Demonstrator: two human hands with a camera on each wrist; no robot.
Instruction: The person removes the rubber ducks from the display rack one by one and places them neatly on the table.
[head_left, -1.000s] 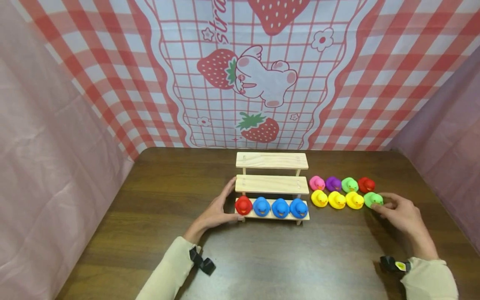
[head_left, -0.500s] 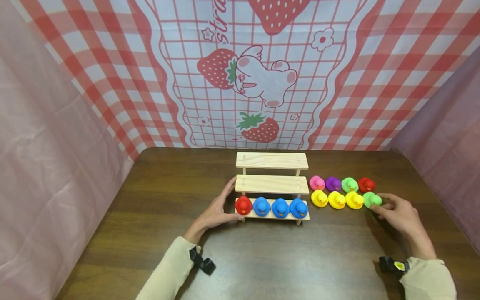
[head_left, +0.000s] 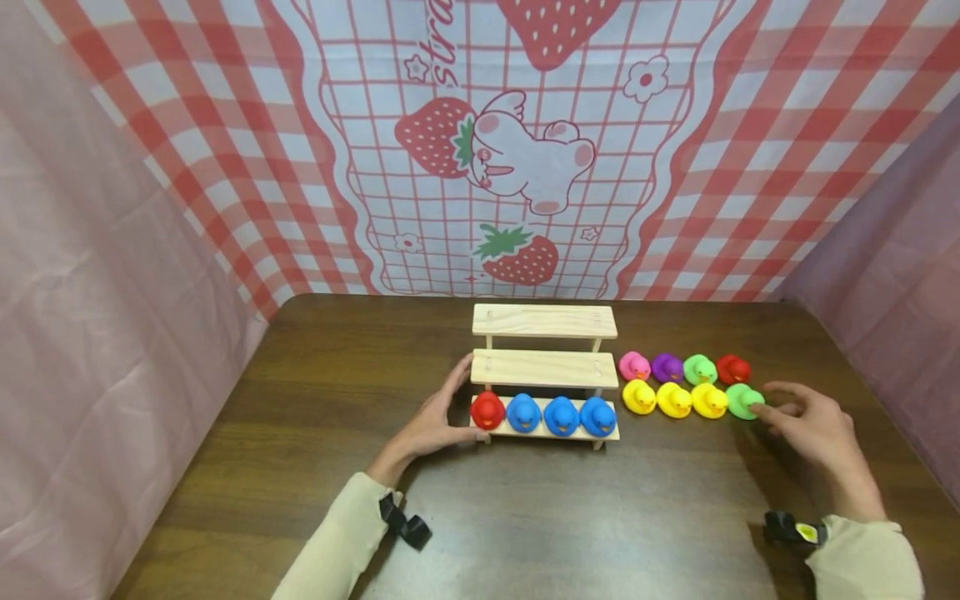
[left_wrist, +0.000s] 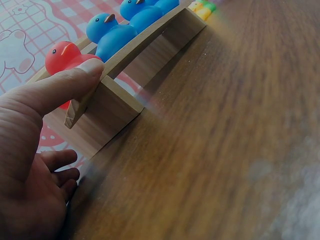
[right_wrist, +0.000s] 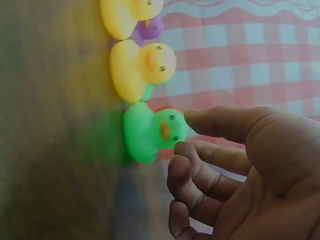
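My left hand (head_left: 432,423) holds the left end of a three-step wooden display shelf (head_left: 543,367). In the left wrist view its thumb (left_wrist: 92,67) rests on the bottom board, beside a red rubber duck (left_wrist: 62,57). That duck and three blue ducks (head_left: 561,416) line the bottom step. My right hand (head_left: 813,427) is just right of a light green rubber duck (head_left: 744,402) at the end of the front table row. In the right wrist view, thumb and fingers hang loosely curled close to the duck's head, not gripping it.
Three yellow ducks (head_left: 674,401) continue the front row leftward. Behind them sit a pink duck (head_left: 634,366), a purple duck (head_left: 667,367), a second green duck (head_left: 700,369) and another red duck (head_left: 732,369). A strawberry-print cloth (head_left: 517,158) hangs behind the brown table (head_left: 345,375).
The front-row green duck has shifted slightly left, against the yellow one. My right hand has let go of it and drawn a little to the right. The left hand has stayed put.
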